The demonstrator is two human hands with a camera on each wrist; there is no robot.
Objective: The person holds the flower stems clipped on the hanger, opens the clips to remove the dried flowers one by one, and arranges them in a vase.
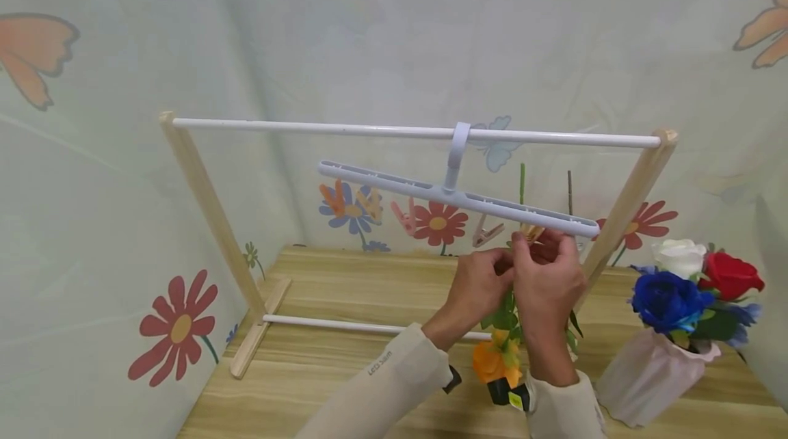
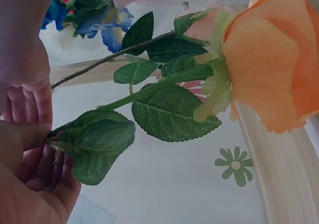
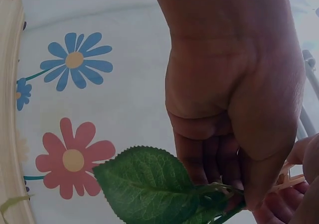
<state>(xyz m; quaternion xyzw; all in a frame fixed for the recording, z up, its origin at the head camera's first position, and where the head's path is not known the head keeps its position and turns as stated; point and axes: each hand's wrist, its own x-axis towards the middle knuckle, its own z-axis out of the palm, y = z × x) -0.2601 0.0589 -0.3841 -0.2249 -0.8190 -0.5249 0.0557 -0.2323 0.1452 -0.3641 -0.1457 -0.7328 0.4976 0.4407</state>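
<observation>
An orange artificial rose (image 1: 492,359) hangs head down, its green stem (image 1: 522,182) rising behind the hanger. My left hand (image 1: 482,286) pinches the stem near its leaves (image 2: 102,139). Close beside it, my right hand (image 1: 550,280) pinches a tan clothespin (image 1: 531,232) below the hanger's right arm. In the right wrist view, the clothespin (image 3: 287,181) lies between the fingers, partly hidden. Whether it bites the stem I cannot tell. The light blue clip hanger (image 1: 452,196) hooks over the rack's white bar and tilts down to the right. A pale pink rose (image 2: 204,26) hangs behind.
Orange (image 1: 332,200), yellow (image 1: 371,204), pink (image 1: 404,217) and pale (image 1: 486,232) clothespins dangle from the hanger. The wooden rack (image 1: 212,220) stands on a wood-grain table (image 1: 295,384). A white vase (image 1: 655,377) of blue, white and red roses stands at right.
</observation>
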